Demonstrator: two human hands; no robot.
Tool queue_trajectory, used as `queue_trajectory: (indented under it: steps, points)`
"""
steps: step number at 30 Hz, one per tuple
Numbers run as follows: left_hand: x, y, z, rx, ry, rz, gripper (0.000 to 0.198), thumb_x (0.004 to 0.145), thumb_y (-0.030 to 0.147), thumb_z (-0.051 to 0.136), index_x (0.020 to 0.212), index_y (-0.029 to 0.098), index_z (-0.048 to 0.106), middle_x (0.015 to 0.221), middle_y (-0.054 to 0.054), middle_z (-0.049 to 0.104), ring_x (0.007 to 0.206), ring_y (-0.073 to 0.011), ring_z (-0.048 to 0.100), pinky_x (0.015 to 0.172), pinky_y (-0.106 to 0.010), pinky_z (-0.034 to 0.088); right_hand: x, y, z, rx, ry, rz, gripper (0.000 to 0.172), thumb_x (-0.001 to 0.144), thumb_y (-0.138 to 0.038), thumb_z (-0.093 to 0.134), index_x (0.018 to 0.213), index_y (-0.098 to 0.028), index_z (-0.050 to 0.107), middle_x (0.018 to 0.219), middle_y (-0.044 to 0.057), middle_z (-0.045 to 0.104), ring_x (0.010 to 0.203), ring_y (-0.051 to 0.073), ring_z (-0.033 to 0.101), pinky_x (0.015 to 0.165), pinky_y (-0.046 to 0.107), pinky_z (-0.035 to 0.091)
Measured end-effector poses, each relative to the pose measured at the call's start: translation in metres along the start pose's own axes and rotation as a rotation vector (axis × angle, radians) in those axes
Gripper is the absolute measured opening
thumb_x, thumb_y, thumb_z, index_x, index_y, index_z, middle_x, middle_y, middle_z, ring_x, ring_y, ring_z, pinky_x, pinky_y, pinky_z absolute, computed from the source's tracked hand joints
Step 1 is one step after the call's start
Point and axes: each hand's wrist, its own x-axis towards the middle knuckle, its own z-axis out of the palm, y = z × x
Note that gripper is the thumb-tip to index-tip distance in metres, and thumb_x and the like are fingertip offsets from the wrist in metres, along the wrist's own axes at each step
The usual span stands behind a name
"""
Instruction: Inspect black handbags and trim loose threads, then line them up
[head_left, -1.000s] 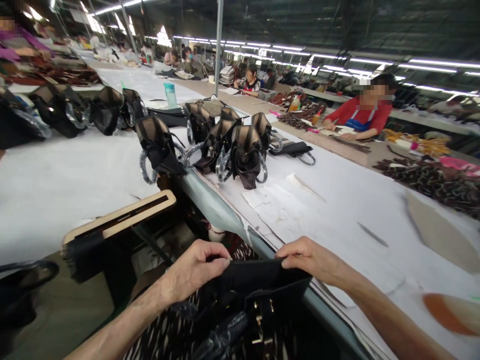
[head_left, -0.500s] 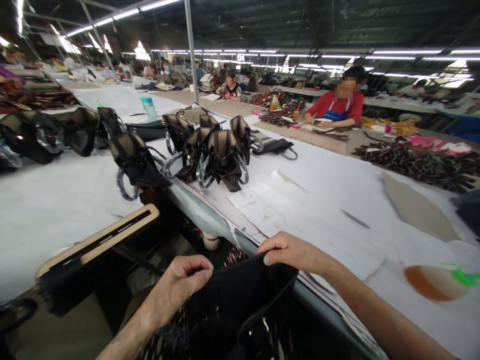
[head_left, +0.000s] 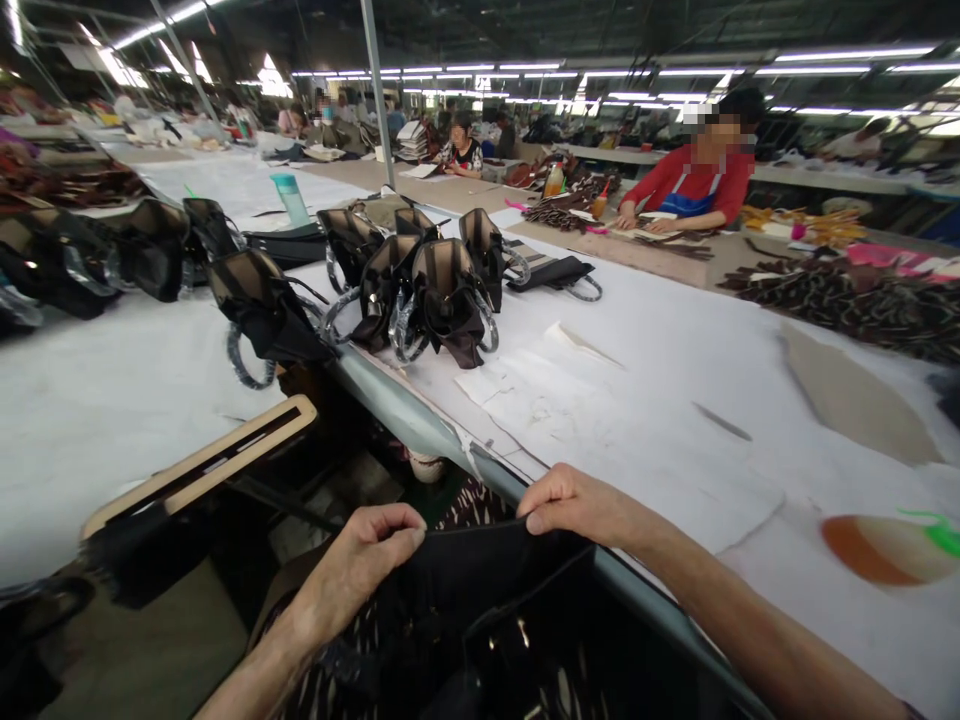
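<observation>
Over my lap lies a black handbag (head_left: 480,575), with its top edge stretched between both hands. My left hand (head_left: 367,555) pinches the edge at its left end, thumb against fingers. At the other end my right hand (head_left: 566,505) grips the same edge between thumb and curled fingers. Small gold-coloured metal parts glint lower on the bag, whose underside is lost in shadow. Left of my left hand, a pale wooden frame with a long slot (head_left: 225,455) juts out, and dark material hangs from its near end.
Several black handbags with plastic-wrapped handles (head_left: 450,300) stand on the white-covered table (head_left: 600,440). A bottle of orange-brown liquid with a green tip (head_left: 885,548) lies at right. Across the table a person in red (head_left: 690,180) works beside heaped dark strips (head_left: 862,300).
The view has tilted down slightly, so the background sits higher. Both hands keep their hold on the bag's edge, which has barely shifted.
</observation>
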Motion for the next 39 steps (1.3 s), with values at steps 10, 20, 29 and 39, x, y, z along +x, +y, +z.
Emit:
queue_trajectory:
  steps: [10, 20, 29, 39]
  points:
    - [-0.002, -0.017, 0.005, -0.121, 0.001, -0.021, 0.025, 0.073, 0.036, 0.058, 0.069, 0.012, 0.057, 0.053, 0.004, 0.044, 0.048, -0.0069, 0.035, 0.045, -0.018, 0.026, 0.003, -0.004, -0.004, -0.218, -0.049, 0.021, 0.02, 0.075, -0.03, 0.054, 0.069, -0.013, 0.063, 0.053, -0.005, 0.041, 0.049, 0.007, 0.033, 0.047, 0.02, 0.026]
    - [-0.01, -0.007, 0.009, -0.083, -0.008, -0.043, 0.026, 0.073, 0.038, 0.058, 0.07, 0.012, 0.058, 0.053, 0.004, 0.045, 0.05, -0.0076, 0.036, 0.046, -0.018, 0.027, -0.005, -0.042, 0.018, -0.77, 0.03, -0.103, 0.017, 0.077, -0.02, 0.051, 0.06, -0.019, 0.055, 0.056, -0.005, 0.042, 0.058, 0.01, 0.04, 0.058, 0.021, 0.029]
    - [-0.011, -0.007, 0.011, -0.083, -0.008, -0.016, 0.024, 0.073, 0.036, 0.057, 0.069, 0.012, 0.058, 0.054, 0.004, 0.045, 0.049, -0.007, 0.035, 0.046, -0.018, 0.026, -0.003, -0.035, 0.018, -0.575, -0.029, -0.05, 0.027, 0.078, -0.027, 0.05, 0.054, -0.017, 0.047, 0.053, -0.006, 0.036, 0.052, 0.008, 0.034, 0.05, 0.021, 0.026]
    - [-0.007, -0.009, 0.014, -0.038, -0.005, -0.011, 0.022, 0.073, 0.036, 0.055, 0.07, 0.014, 0.057, 0.054, 0.005, 0.044, 0.049, -0.0072, 0.034, 0.045, -0.018, 0.026, -0.002, -0.034, 0.027, -0.742, 0.039, -0.059, 0.032, 0.081, -0.028, 0.047, 0.052, -0.017, 0.043, 0.051, -0.006, 0.034, 0.052, 0.009, 0.033, 0.053, 0.022, 0.026]
